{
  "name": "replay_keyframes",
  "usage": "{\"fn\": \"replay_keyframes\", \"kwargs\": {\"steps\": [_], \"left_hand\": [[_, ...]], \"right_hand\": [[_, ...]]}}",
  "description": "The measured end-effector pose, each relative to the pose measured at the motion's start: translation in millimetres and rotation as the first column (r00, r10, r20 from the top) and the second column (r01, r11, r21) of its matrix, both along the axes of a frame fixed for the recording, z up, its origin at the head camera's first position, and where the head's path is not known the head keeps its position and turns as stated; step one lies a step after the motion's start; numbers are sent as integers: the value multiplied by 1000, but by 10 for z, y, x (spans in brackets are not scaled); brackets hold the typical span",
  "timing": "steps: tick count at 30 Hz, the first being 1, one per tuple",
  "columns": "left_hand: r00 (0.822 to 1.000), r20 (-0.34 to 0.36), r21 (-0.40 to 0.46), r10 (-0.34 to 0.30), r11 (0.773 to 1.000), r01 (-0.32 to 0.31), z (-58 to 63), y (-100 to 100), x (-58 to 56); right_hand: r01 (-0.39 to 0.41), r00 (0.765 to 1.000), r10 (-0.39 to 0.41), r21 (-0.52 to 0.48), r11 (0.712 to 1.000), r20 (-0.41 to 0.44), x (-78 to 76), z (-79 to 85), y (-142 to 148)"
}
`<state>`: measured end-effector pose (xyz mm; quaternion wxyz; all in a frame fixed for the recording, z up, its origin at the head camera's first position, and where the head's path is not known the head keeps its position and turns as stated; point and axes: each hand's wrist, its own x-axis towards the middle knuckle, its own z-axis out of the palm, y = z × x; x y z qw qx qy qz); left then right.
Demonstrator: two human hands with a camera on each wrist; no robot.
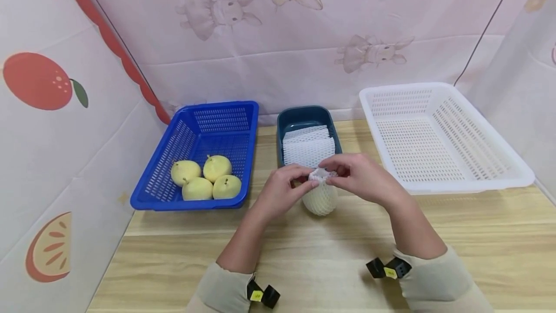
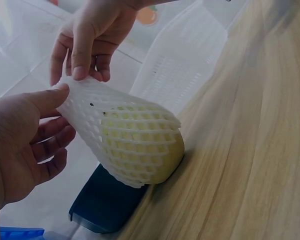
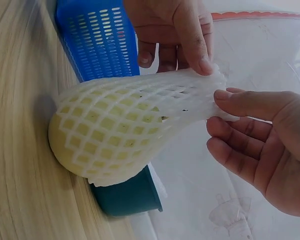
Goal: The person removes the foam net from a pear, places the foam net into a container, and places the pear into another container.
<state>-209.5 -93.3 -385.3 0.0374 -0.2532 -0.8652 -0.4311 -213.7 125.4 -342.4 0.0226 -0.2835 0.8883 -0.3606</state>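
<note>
A pale yellow pear (image 3: 107, 132) stands on the wooden table inside a white foam net sleeve (image 2: 90, 107). The netting covers most of the fruit, and its bare base shows at the bottom. Above the fruit the sleeve narrows to a gathered top. My left hand (image 1: 282, 190) pinches one side of that top between thumb and fingers. Opposite it, my right hand (image 1: 358, 177) pinches the other side. Both wrist views show the thumbs pressed on the foam edge, with the remaining fingers loosely bent.
On the left, a blue basket (image 1: 249, 158) holds several pears (image 1: 197, 189). Behind the hands, a dark teal tray (image 1: 304, 115) contains flat foam net sleeves (image 1: 308, 149). A white basket (image 1: 417, 187) stands on the right of the wooden table (image 1: 321, 264). Printed cloth hangs behind.
</note>
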Motion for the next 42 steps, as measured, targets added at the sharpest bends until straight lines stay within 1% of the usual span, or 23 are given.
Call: {"fn": "replay_keyframes", "kwargs": {"steps": [7,14,19,22,27,30,32,38,42], "left_hand": [[1000,11,9,-1,1000,1,6,35,19],[999,-26,22,39,999,-39,4,61,41],[998,-24,35,58,998,-57,8,66,64],[998,-26,58,51,997,-49,19,72,77],[1000,-27,90,16,996,-13,27,75,77],[1000,-30,73,7,997,-4,8,59,60],[1000,-26,41,7,999,-6,-10,45,43],[999,49,-60,-10,998,13,-71,23,5],[999,35,-74,-6,997,9,-99,29,-4]], "right_hand": [[-2,999,2,-7,1000,-35,26,1,-29],[-20,1000,20,-19,1000,-18,36,12,-21],[-44,999,44,-3,999,3,24,-22,-24],[-51,999,51,20,999,3,13,-54,-44],[-33,998,34,23,999,-46,-9,-82,-57],[-17,997,18,17,1000,-71,-16,-86,-46],[-8,996,10,16,1000,-85,-15,-82,-40],[3,995,-3,1,1000,-103,-7,-55,-40],[5,995,-6,-12,1000,-98,-1,-47,-37]]}}
